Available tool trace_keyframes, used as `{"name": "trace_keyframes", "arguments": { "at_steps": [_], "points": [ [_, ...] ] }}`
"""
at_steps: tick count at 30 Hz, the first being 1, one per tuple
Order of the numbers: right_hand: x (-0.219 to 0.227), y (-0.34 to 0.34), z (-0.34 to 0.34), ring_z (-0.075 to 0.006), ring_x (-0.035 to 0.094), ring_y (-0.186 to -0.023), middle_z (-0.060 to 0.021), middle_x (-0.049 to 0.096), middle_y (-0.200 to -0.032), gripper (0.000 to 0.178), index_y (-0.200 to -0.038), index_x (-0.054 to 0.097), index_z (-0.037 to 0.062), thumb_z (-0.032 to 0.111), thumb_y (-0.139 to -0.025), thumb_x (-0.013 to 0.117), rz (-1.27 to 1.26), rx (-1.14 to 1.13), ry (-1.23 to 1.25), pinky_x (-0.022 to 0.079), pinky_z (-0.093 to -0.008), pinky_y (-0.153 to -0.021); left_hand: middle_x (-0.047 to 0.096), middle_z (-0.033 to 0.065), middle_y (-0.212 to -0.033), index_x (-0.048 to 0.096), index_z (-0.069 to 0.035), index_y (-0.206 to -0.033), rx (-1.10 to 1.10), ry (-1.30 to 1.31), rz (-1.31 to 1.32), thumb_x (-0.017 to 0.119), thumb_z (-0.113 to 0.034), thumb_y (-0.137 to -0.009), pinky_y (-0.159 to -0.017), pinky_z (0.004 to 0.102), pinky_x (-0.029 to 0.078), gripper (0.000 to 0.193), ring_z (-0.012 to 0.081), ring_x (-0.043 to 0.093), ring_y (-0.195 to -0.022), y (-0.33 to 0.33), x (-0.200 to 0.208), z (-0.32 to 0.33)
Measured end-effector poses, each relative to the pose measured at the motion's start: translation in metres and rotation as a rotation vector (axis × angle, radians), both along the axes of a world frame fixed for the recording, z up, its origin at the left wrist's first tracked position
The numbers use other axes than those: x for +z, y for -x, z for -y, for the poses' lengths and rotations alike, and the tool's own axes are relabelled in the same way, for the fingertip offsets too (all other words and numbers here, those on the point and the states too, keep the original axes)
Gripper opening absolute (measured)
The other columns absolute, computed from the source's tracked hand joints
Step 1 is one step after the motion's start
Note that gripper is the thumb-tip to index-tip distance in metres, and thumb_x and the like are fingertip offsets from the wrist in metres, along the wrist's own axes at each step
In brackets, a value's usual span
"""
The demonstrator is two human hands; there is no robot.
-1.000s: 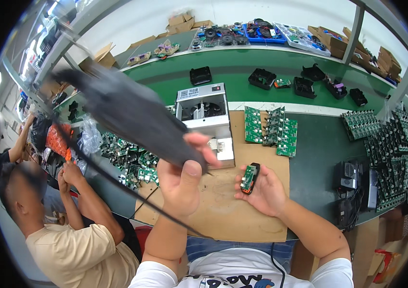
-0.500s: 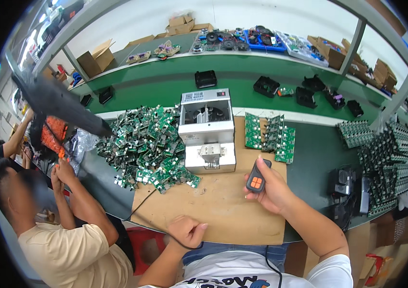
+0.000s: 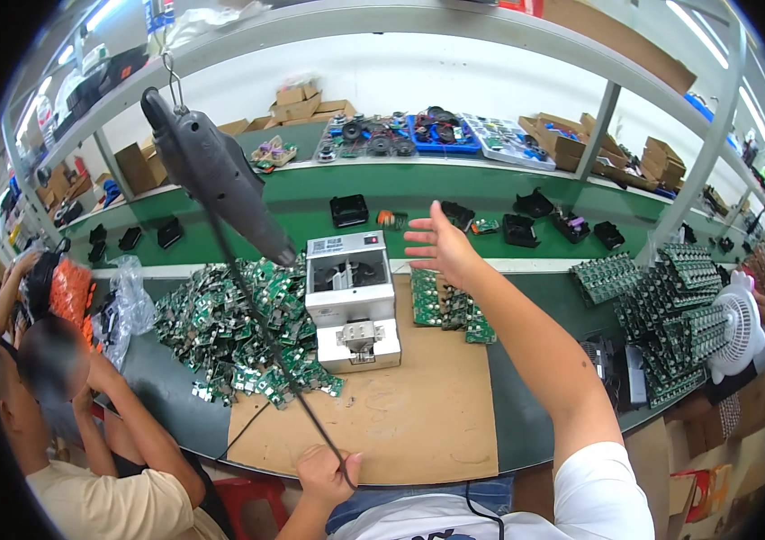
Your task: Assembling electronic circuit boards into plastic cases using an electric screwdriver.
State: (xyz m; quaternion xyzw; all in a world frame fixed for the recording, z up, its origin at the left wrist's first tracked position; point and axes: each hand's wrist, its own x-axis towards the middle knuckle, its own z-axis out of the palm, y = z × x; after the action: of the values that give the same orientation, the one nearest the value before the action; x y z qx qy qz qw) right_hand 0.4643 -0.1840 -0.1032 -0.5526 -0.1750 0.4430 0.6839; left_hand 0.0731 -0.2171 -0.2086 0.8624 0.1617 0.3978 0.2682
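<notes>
Right hand [image 3: 445, 250] open, fingers spread, nothing visible in it, over the near edge of the belt [image 3: 418, 184]; 1 orange-and-black piece [image 3: 391, 219] lies on the belt beyond and left of its fingers, long axis roughly along that edge; right hand nearer; 1 black shell [image 3: 459, 214] beyond the thumb; left hand [image 3: 327, 470] curled closed at the near edge of the table [image 3: 531, 396], cable [image 3: 297, 393] beside it; can't tell if gripped.

A dark green workbench [image 3: 526, 423] carries a brown cardboard sheet [image 3: 418, 432], a boxy white machine [image 3: 353, 306], a heap of small green circuit boards [image 3: 238, 328] at left and piled board panels [image 3: 684, 274] at right. Behind, a brighter green strip [image 3: 306, 202] holds several black plastic casings [image 3: 348, 211].
</notes>
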Motion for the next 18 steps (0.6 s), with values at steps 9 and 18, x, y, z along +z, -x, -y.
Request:
{"name": "trace_keyframes", "arguments": {
  "at_steps": [9, 18],
  "points": [
    [0.028, 0.000, 0.160, -0.0298, 0.063, -0.086, -0.0146, 0.065, -0.092, 0.035, -0.100, 0.062, 0.0026, 0.034, -0.085, 0.063, 1.337, 0.373, 0.358, 0.049, -0.0391, -0.076, 0.049, 0.0094, -0.055, 0.049, -0.002, -0.062, 0.108, 0.189, 0.175, 0.053, -0.002, -0.079, -0.047, 0.0311, 0.034, 0.017, 0.0199, 0.047, -0.048, 0.001, -0.011, 0.001],
    [0.026, -0.009, 0.207, -0.0295, 0.066, -0.084, -0.0119, 0.068, -0.093, 0.029, -0.099, 0.064, 0.0055, 0.029, -0.082, 0.067, 1.530, 0.113, 0.772, 0.052, -0.0385, -0.075, 0.059, 0.0078, -0.060, 0.063, -0.006, -0.072, -0.455, 0.130, -0.207, 0.071, -0.017, -0.078, -0.047, 0.0308, 0.044, 0.015, 0.0206, 0.056, -0.048, -0.085, 0.071, -0.019]
  ]
}}
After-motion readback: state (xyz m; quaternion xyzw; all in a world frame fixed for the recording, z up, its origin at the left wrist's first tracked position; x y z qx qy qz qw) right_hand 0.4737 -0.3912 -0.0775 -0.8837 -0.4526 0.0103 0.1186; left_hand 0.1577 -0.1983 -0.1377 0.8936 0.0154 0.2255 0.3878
